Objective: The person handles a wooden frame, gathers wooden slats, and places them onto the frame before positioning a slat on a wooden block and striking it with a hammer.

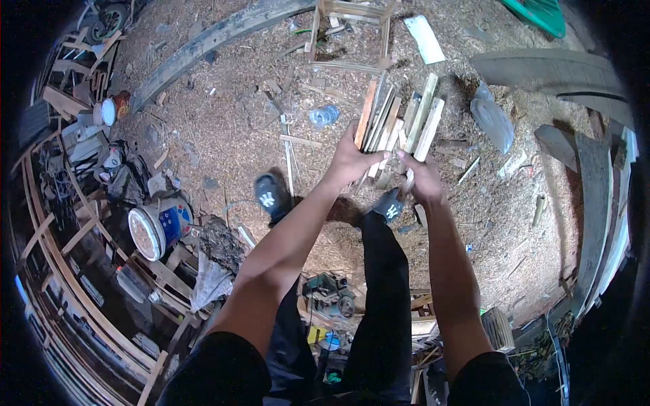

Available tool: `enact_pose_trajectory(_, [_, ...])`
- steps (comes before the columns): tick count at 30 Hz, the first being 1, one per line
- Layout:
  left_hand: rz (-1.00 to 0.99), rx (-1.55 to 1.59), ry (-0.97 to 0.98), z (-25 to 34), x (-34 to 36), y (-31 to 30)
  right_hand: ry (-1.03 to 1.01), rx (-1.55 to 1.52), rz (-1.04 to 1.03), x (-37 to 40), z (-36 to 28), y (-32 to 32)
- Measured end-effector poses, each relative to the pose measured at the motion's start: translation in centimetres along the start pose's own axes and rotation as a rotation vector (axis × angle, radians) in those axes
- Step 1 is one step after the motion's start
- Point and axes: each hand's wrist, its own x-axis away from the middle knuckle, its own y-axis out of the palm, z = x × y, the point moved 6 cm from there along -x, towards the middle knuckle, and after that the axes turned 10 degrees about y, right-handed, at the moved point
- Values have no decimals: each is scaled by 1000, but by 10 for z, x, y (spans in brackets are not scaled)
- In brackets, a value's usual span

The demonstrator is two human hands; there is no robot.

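Several short wooden strips (393,125) are bunched side by side between my two hands, above the littered ground. My left hand (353,161) wraps round the left side of the bundle, its thumb lying across the lower part of the strips. From the right, my right hand (424,177) grips the lower ends of the paler strips (428,128). The thumbs point toward each other. The strips fan out slightly at their upper ends, and the palms hide part of their lower ends.
A clear plastic bottle (323,116) and a wooden frame (349,66) lie ahead on the shavings. A paint bucket (150,230) stands at left among timber. Long planks (592,216) and a plastic bag (492,118) are at right. A machine (329,296) sits near my legs.
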Motion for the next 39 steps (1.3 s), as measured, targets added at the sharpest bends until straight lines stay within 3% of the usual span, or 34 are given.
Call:
enact_pose_trajectory(6, [-65,137,-5,-6,1,-68,-174,71,110,-1,6,69])
enact_pose_trajectory(8, [-70,199,-33,-3,8,-108,134,56,244,11,19,110])
enact_pose_trajectory(9, [-118,108,-80,2,10,-133,-88,226,211,0,38,122])
enact_pose_trajectory(10, [-101,118,-79,5,15,-162,-85,243,203,3,35,156])
enact_pose_trajectory(12, [-46,-9,29,23,20,-225,210,148,269,5,46,222])
enact_pose_trajectory(13, [-49,70,30,33,21,-256,211,243,349,2,48,253])
enact_pose_trajectory(16, [-53,-76,-75,62,20,-358,134,8,168,-14,60,364])
enact_pose_trajectory(18, [-66,-71,-55,91,12,-414,-170,26,102,-39,61,424])
enact_pose_trajectory(19, [-71,-67,-35,101,6,-439,12,145,138,-52,69,443])
enact_pose_trajectory(22, [-20,-117,-46,115,-20,-491,14,-21,80,-71,45,502])
enact_pose_trajectory(24, [-16,-5,16,125,-42,-501,-37,-49,86,-85,24,519])
enact_pose_trajectory(30, [-136,-139,-32,124,-112,-479,-124,-220,112,-116,-20,503])
enact_pose_trajectory(32, [-167,2,-6,122,-135,-467,-116,-309,82,-132,-39,491])
enact_pose_trajectory(34, [-177,-175,-199,117,-162,-457,-145,-322,202,-141,-62,479])
enact_pose_trajectory(36, [-261,-208,-195,107,-187,-449,-31,-172,181,-159,-56,468])
enact_pose_trajectory(39, [-337,-376,-162,89,-221,-441,-84,-173,285,-186,-57,454])
